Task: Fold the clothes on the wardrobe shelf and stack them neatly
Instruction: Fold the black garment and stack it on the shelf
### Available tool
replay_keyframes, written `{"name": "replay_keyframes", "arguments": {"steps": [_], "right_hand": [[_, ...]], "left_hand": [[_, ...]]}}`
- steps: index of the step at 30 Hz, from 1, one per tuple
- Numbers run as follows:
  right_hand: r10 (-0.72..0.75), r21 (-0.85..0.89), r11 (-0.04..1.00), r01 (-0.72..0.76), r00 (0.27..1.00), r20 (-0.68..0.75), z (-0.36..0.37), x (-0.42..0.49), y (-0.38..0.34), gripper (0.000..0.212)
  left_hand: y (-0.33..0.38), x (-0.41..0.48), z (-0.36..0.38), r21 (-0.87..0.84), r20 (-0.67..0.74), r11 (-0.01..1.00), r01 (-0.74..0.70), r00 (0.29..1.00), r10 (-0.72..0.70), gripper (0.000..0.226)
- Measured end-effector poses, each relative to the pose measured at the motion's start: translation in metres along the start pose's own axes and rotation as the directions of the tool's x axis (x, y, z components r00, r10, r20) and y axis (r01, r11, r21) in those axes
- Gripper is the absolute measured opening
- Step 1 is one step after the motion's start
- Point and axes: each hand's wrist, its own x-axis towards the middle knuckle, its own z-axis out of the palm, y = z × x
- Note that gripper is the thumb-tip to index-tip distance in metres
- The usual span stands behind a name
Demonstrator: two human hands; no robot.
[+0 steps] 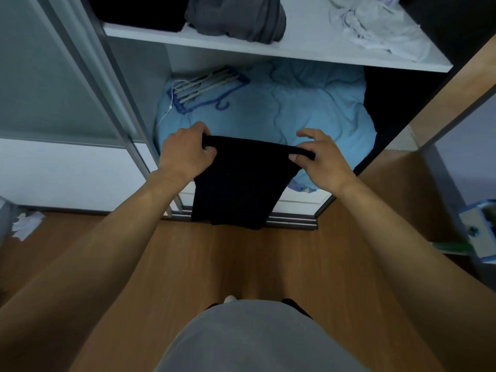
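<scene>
My two-handed grip held a black garment (241, 178) by its top edge.
My left hand (185, 154) curled round one top corner and my right hand (324, 159) pinched the other, so it hung between them before a blue duvet (308, 111) in the lower compartment. Hangers (204, 87) lay on the duvet, back left. On the shelf above (268, 49) sat a crumpled grey garment (236, 17) and loose white clothes (375, 25).

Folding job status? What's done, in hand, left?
Done, apparently: a black pile sits flat at the left end of the shelf. In hand: the left hand and right hand grip the top edge of a black garment, which hangs down, not yet stacked. Left: the grey garment and white garment lie crumpled on the shelf.
</scene>
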Motion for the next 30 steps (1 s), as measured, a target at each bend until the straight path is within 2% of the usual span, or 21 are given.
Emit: {"name": "replay_keyframes", "arguments": {"steps": [2,4,7,11,13,15,17,18,19,22,23,24,27,30], "right_hand": [[0.0,0.198,0.98,-0.006,1.0,0.03,-0.006,0.0,-0.002,0.016],[0.037,0.368,0.929,-0.035,0.999,0.001,-0.009,0.002,-0.007,0.021],[0.072,0.612,0.789,-0.052,0.997,-0.008,-0.012,0.009,-0.018,0.015],[0.135,0.762,0.642,-0.086,0.991,-0.003,-0.018,0.018,-0.02,0.017],[0.183,0.831,0.55,-0.09,0.983,-0.015,-0.02,0.022,-0.014,0.021],[0.226,0.918,0.389,-0.075,0.974,-0.016,-0.021,0.024,-0.007,0.031],[0.217,0.961,0.264,-0.086,0.976,0.028,-0.016,0.021,0.002,0.039],[0.195,0.961,0.252,-0.118,0.978,0.069,-0.011,0.018,0.006,0.039],[0.171,0.945,0.28,-0.168,0.978,0.123,-0.002,0.013,0.009,0.038],[0.146,0.832,0.458,-0.314,0.949,0.278,0.033,0.002,0.006,0.048],[0.168,0.823,0.464,-0.328,0.945,0.281,0.042,0.001,0.002,0.048],[0.193,0.84,0.423,-0.34,0.939,0.283,0.046,0.003,-0.001,0.046],[0.2,0.886,0.154,-0.437,0.892,0.406,0.038,0.01,-0.016,0.042],[0.111,0.864,0.158,-0.479,0.878,0.466,0.024,0.016,-0.027,0.037]], "left_hand": [[0.0,0.005,-0.004,-0.135,-0.047,0.989,0.054,0.997,-0.061,0.03],[0.0,0.01,-0.007,-0.326,-0.056,0.938,0.119,0.988,-0.145,0.03],[0.004,0.02,-0.008,-0.531,-0.051,0.832,0.16,0.974,-0.22,0.028],[0.01,0.03,-0.007,-0.528,-0.065,0.844,0.094,0.986,-0.151,0.03],[0.014,0.032,-0.009,-0.607,-0.023,0.791,0.084,0.992,-0.124,0.035],[0.021,0.033,-0.011,-0.707,0.034,0.702,0.086,0.996,-0.089,0.035],[0.032,0.033,-0.012,-0.799,0.03,0.596,0.076,0.996,-0.087,0.031],[0.039,0.032,-0.013,-0.833,0.014,0.549,0.068,0.995,-0.102,0.027],[0.046,0.031,-0.013,-0.863,0.0,0.502,0.064,0.992,-0.126,0.023],[0.058,0.03,-0.011,-0.915,0.033,0.386,0.114,0.977,-0.211,0.02],[0.056,0.031,-0.012,-0.926,0.074,0.343,0.157,0.967,-0.244,0.023],[0.052,0.034,-0.014,-0.932,0.121,0.3,0.206,0.953,-0.279,0.028],[0.023,0.041,-0.024,-0.914,0.232,0.238,0.329,0.904,-0.36,0.033],[-0.006,0.04,-0.026,-0.876,0.344,0.197,0.441,0.856,-0.386,0.038]]}}
